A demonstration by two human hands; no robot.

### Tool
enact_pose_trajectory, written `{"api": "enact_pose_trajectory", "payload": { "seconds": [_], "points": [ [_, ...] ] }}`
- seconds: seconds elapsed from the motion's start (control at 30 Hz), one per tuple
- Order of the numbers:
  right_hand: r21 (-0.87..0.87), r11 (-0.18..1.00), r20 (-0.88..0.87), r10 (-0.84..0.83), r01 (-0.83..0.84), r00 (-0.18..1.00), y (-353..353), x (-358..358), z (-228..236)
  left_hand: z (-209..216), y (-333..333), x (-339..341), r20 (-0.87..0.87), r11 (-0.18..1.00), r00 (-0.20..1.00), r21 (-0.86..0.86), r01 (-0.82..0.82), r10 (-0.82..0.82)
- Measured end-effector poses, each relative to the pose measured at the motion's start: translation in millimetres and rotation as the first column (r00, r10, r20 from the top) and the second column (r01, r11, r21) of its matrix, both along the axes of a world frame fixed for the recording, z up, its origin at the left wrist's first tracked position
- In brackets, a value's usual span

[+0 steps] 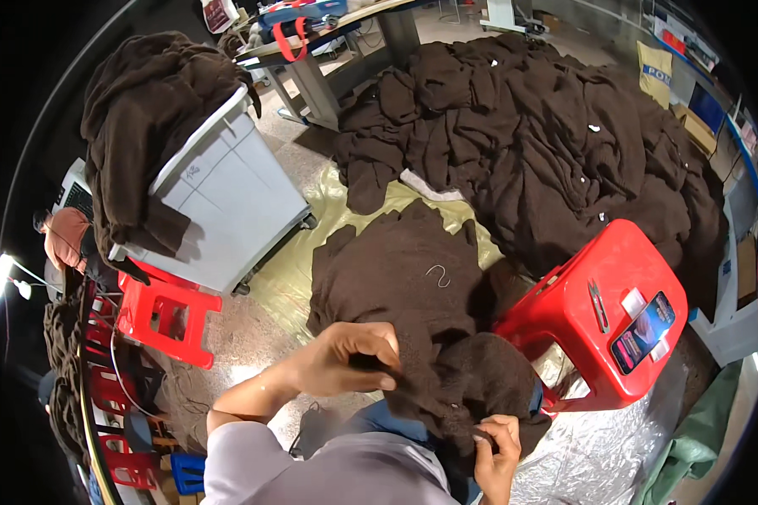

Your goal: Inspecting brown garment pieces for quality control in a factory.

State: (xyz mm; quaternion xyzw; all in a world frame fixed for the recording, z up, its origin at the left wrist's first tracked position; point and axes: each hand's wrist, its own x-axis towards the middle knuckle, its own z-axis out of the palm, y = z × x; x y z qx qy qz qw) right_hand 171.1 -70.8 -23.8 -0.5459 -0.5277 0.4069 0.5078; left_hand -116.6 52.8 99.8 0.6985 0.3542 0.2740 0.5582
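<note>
A dark brown knit garment (476, 374) lies bunched across my lap. My right hand (499, 450) pinches a fold of it at its lower right. Just above the cloth, to the left, my left hand (345, 360) is raised with thumb and fingers curled together; whatever lies between the fingertips, if anything, is too small to make out. More brown knit cloth (379, 261) spreads out in front of my knees, with a loose curl of pale thread (440, 274) on it.
A red stool (577, 316) at my right carries small snips (598, 307) and a phone (643, 332). Beyond lies a large heap of brown garments (514, 126). At left stand a grey wheeled bin (227, 185) piled with garments and another red stool (164, 311). A person (66, 238) works far left.
</note>
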Motion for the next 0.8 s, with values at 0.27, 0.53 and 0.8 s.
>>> {"api": "enact_pose_trajectory", "payload": {
  "seconds": [0.27,0.53,0.8],
  "points": [
    [-0.086,0.994,-0.055,-0.075,0.07,0.996,21,34,-3,-80,5,109,-0.226,0.918,0.944,-0.369,0.147,-0.242],
    [-0.101,0.993,-0.084,0.061,-0.069,0.995,45,32,-28,-110,10,141,-0.081,0.842,0.968,-0.515,0.162,-0.236],
    [-0.167,0.985,-0.058,-0.045,0.035,0.997,36,26,-55,-138,8,140,-0.172,0.783,0.953,-0.615,0.093,-0.249]
  ]
}}
